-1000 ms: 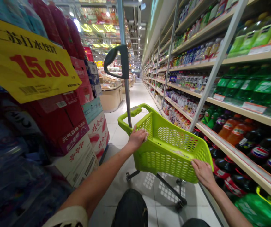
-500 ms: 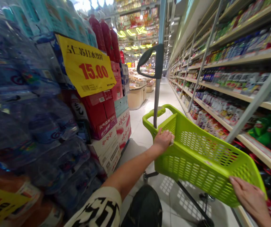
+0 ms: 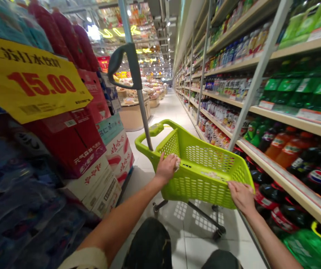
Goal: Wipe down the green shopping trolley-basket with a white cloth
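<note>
The left hand (image 3: 166, 168) clenches a crumpled white cloth (image 3: 177, 163) against the rim of the lime-green perforated plastic trolley basket (image 3: 194, 185), while the right hand (image 3: 240, 195), further right, grasps its corner, seemingly steadying it.

**Drinks aisle, stacked cartons on the left**

A yellow price sign (image 3: 34, 82) reading 15.00 hangs above red cartons (image 3: 73, 138) and white cartons (image 3: 98, 183). On the right, shelves (image 3: 286, 121) hold green bottles (image 3: 297, 89), orange bottles (image 3: 284, 149) and cola bottles (image 3: 317, 175). The tiled floor (image 3: 168, 108) runs ahead.
</note>
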The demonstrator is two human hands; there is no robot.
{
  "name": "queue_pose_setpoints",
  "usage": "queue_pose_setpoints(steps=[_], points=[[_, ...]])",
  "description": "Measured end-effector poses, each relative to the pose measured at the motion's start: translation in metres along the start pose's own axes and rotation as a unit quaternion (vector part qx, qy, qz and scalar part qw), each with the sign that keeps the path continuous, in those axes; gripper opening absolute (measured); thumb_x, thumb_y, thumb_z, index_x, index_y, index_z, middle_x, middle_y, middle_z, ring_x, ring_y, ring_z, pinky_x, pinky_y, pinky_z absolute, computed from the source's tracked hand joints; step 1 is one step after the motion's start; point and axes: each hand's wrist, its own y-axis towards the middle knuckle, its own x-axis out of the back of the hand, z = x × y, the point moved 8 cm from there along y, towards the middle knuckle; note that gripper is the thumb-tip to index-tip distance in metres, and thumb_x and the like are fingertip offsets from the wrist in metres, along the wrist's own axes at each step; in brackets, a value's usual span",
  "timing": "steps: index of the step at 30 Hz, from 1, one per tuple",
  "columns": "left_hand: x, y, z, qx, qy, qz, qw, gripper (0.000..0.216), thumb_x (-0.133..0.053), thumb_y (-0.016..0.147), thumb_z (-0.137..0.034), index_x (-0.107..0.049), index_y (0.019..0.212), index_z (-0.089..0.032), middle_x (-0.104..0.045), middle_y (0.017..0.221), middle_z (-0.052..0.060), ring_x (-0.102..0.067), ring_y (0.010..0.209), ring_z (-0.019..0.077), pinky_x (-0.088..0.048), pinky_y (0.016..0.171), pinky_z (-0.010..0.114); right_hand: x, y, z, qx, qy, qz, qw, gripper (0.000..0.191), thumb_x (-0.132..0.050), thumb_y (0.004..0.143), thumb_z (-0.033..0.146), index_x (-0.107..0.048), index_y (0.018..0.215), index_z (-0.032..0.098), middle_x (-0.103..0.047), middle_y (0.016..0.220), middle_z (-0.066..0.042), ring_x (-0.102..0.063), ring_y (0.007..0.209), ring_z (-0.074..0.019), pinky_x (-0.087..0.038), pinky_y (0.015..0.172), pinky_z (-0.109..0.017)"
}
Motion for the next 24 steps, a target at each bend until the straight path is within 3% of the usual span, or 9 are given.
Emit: queue_pose_setpoints(steps=[3,5,11,13,15,17,20,22,24], points=[[-0.021,0.001,-0.037,-0.060,-0.009,0.024,0.998,0.024,-0.039,0.086,-0.026,-0.055,0.103,-0.021,-0.060,0.112,0.004,-0.051,0.109,0.0159,-0.020,0.106,0.042,0.002,-0.001,0.003,0.017,-0.001,-0.001,1.000,0.041,-0.027,0.084,0.038,-0.063,0.075,0.022,-0.068,0.084,-0.004,-0.059,0.081,-0.0189,-0.030,0.083,-0.036],[-0.018,0.002,-0.040,-0.074,-0.007,0.030,0.997,0.024,-0.039,0.086,-0.026,-0.055,0.103,-0.022,-0.061,0.111,0.004,-0.052,0.108,0.0154,-0.017,0.107,0.044,0.003,-0.001,0.003,0.027,-0.001,-0.002,1.000,0.040,-0.027,0.084,0.037,-0.063,0.074,0.022,-0.068,0.082,-0.004,-0.059,0.080,-0.0184,-0.030,0.083,-0.036],[0.046,-0.005,0.033,0.032,0.043,-0.040,0.998,0.027,-0.044,0.083,-0.022,-0.053,0.108,-0.026,-0.058,0.117,0.003,-0.052,0.109,0.0191,-0.015,0.106,0.050,0.004,-0.001,-0.010,0.019,-0.012,-0.005,1.000,0.039,-0.028,0.085,0.035,-0.063,0.074,0.021,-0.068,0.083,-0.004,-0.059,0.083,-0.0193,-0.031,0.085,-0.038],[0.051,-0.010,0.040,0.053,0.044,-0.059,0.996,0.029,-0.044,0.082,-0.021,-0.053,0.109,-0.025,-0.057,0.119,0.004,-0.051,0.111,0.0202,-0.018,0.105,0.050,0.003,-0.001,-0.010,0.011,-0.016,0.010,1.000,0.038,-0.029,0.084,0.034,-0.063,0.074,0.020,-0.068,0.083,-0.005,-0.059,0.083,-0.0203,-0.031,0.085,-0.040],[0.038,-0.011,0.028,0.042,0.020,-0.047,0.998,0.029,-0.043,0.082,-0.020,-0.054,0.108,-0.023,-0.056,0.120,0.005,-0.048,0.114,0.0206,-0.023,0.104,0.048,0.008,-0.002,0.002,-0.003,-0.025,0.000,1.000,0.036,-0.031,0.083,0.033,-0.063,0.079,0.019,-0.067,0.090,-0.008,-0.058,0.088,-0.0227,-0.031,0.086,-0.044],[0.016,-0.008,0.006,0.017,-0.017,-0.016,1.000,0.030,-0.041,0.082,-0.020,-0.053,0.109,-0.021,-0.056,0.120,0.006,-0.047,0.115,0.0200,-0.026,0.103,0.046,0.016,-0.002,0.034,0.002,-0.021,-0.037,0.999,0.033,-0.034,0.082,0.032,-0.062,0.092,0.018,-0.062,0.105,-0.011,-0.054,0.098,-0.0257,-0.031,0.089,-0.047],[-0.007,-0.001,-0.018,0.006,-0.065,0.015,0.998,0.036,-0.040,0.081,-0.017,-0.048,0.116,-0.019,-0.057,0.119,0.006,-0.051,0.111,0.0187,-0.024,0.104,0.046,0.014,0.003,0.120,0.104,0.076,-0.030,0.991,0.038,-0.039,0.082,0.030,-0.050,0.116,0.018,-0.049,0.125,-0.012,-0.045,0.113,-0.0239,-0.034,0.093,-0.042],[-0.009,0.002,-0.018,0.004,-0.070,0.020,0.997,0.041,-0.041,0.080,-0.016,-0.043,0.121,-0.019,-0.055,0.121,0.007,-0.050,0.112,0.0196,-0.019,0.106,0.050,0.006,0.011,0.173,0.145,0.143,-0.014,0.979,0.047,-0.043,0.081,0.031,-0.038,0.127,0.020,-0.035,0.136,-0.011,-0.035,0.123,-0.0231,-0.034,0.096,-0.041],[0.001,0.003,-0.006,-0.003,-0.052,0.019,0.998,0.044,-0.042,0.079,-0.016,-0.040,0.122,-0.018,-0.053,0.124,0.008,-0.045,0.117,0.0224,-0.014,0.105,0.054,-0.004,0.025,0.207,0.136,0.167,-0.010,0.976,0.055,-0.050,0.077,0.032,-0.036,0.129,0.019,-0.030,0.138,-0.012,-0.029,0.126,-0.0266,-0.031,0.098,-0.044]])
